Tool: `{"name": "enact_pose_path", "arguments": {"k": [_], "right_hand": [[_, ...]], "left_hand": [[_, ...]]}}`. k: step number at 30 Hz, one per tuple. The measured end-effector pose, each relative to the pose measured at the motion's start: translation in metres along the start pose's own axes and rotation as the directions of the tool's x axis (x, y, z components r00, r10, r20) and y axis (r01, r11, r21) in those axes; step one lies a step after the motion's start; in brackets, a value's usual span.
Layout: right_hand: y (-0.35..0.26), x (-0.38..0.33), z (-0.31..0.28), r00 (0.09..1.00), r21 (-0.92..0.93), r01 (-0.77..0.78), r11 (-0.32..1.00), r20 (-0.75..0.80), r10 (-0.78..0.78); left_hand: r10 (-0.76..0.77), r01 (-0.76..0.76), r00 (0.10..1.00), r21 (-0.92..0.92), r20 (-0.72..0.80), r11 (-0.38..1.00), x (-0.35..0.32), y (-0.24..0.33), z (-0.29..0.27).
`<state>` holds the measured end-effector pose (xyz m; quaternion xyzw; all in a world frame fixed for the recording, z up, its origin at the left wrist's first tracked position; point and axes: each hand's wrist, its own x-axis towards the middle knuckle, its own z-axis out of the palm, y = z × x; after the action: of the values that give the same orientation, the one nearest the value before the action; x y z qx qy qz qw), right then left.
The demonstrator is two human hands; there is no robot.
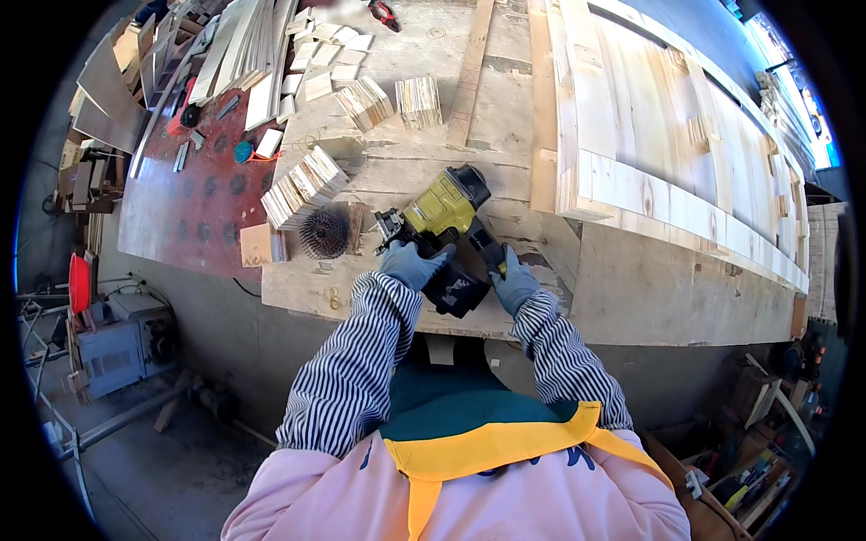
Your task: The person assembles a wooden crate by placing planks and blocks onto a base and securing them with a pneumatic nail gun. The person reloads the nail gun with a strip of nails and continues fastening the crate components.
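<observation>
A yellow and black nail gun (pixel 440 206) lies on its side on the plywood work table (pixel 505 171), close to the front edge. My gloved left hand (pixel 415 263) grips it near its metal nose, beside the black magazine (pixel 456 290). At the end of its black handle, my gloved right hand (pixel 516 281) is closed around it; some fingers are hidden. Left of the nose sits a round coil of nails (pixel 323 233). A row of stacked wooden pieces (pixel 305 187) stands just behind the coil, and a small wood block (pixel 262 245) is to its left.
Further stacks of wood pieces (pixel 364 104) and a long wooden strip (pixel 472 77) lie farther back. A large slatted wooden frame (pixel 686 198) fills the right side. Thin boards (pixel 244 54) lie at the far left, over a red board (pixel 194 203). Red-handled pliers (pixel 384 14) rest at the back.
</observation>
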<state>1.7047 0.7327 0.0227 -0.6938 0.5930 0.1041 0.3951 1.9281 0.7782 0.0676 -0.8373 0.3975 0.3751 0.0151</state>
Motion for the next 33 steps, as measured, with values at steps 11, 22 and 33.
{"name": "enact_pose_path", "arguments": {"k": [11, 22, 33], "right_hand": [[0.04, 0.023, 0.013, 0.983, 0.257, 0.18, 0.949, -0.004, -0.185], [0.096, -0.081, -0.065, 0.936, 0.774, 0.305, 0.555, -0.352, -0.023], [-0.053, -0.196, -0.061, 0.518, 0.104, 0.845, 0.525, -0.404, -0.754]], "left_hand": [[0.478, -0.669, 0.709, -0.279, -0.519, 0.689, -0.089, 0.05, 0.039], [0.473, -0.559, 0.826, -0.55, -0.306, 0.62, -0.128, 0.056, 0.089], [0.318, -0.689, 0.671, -0.404, -0.669, 0.602, -0.17, 0.081, -0.019]]}}
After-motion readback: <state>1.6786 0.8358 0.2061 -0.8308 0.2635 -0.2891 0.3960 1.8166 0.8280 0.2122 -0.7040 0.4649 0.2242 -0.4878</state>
